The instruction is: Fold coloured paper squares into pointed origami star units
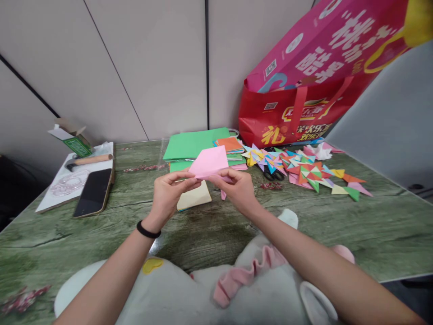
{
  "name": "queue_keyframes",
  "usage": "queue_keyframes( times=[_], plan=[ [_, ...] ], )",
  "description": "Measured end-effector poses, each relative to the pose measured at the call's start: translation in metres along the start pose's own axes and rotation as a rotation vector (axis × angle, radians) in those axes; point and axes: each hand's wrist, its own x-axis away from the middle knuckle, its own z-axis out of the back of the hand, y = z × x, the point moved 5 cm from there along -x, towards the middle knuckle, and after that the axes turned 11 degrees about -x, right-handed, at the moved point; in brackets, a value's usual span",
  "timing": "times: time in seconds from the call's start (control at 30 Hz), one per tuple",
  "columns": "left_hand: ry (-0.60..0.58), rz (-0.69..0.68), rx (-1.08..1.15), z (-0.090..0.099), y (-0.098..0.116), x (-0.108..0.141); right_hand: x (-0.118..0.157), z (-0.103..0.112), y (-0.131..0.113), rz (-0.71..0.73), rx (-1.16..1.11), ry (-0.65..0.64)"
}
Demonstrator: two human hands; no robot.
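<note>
A green table (338, 234) carries a white board (56, 201) at nine o'clock, green sheets (189, 144) at twelve, a red bag (257, 108) at two, folded paper shapes (311, 174) at three.

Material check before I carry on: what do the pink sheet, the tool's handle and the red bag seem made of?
Pink sheet: matte paper, judging by its thin, crisp edges.
Handle: probably smooth wood, from its tan colour.
Red bag: glossy, perhaps laminated fabric or plastic; its sheen leaves that open.

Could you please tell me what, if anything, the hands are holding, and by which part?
The pink paper: the left hand pinches its near edge toward the left end, the right hand toward the right end.
</note>
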Motion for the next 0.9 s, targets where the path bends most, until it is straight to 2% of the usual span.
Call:
queue_keyframes(
  times=[0.1, 0.33, 0.5, 0.6, 0.9],
  plan=[
    [0.024, -0.041, 0.001, 0.002, 0.003, -0.001, 0.000, -0.001, 0.001, -0.014, -0.026, -0.007],
    [-0.039, -0.059, 0.015, 0.000, 0.004, -0.002, 0.000, 0.000, 0.002, -0.022, -0.014, -0.015],
    [-0.064, 0.004, 0.000, -0.001, 0.000, -0.001, -0.001, 0.000, 0.002, -0.020, 0.007, -0.025],
    [-0.037, 0.047, 0.012, -0.001, -0.002, 0.000, -0.001, 0.000, 0.003, -0.027, 0.000, -0.028],
    [0.005, 0.049, 0.018, 0.000, -0.002, 0.001, -0.002, 0.002, 0.013, -0.088, -0.069, -0.004]
  ],
)
